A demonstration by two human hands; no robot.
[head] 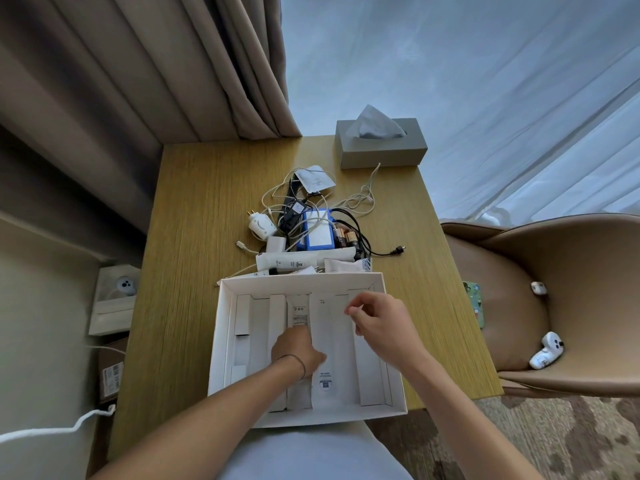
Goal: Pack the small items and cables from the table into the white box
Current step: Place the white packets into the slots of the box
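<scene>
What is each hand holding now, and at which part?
The left hand reaches down onto a narrow white packet inside the white box; whether it grips cannot be told. The right hand hovers, fingers loosely curled, holding nothing visible.

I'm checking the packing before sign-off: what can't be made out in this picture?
- Left hand, head view: fingertips hidden under the hand inside the white box.
- Labels on the packets: print too small.
- Cable pile: tangled, overlapping; count unclear.
- Right hand: whether it pinches anything, unclear.
</scene>
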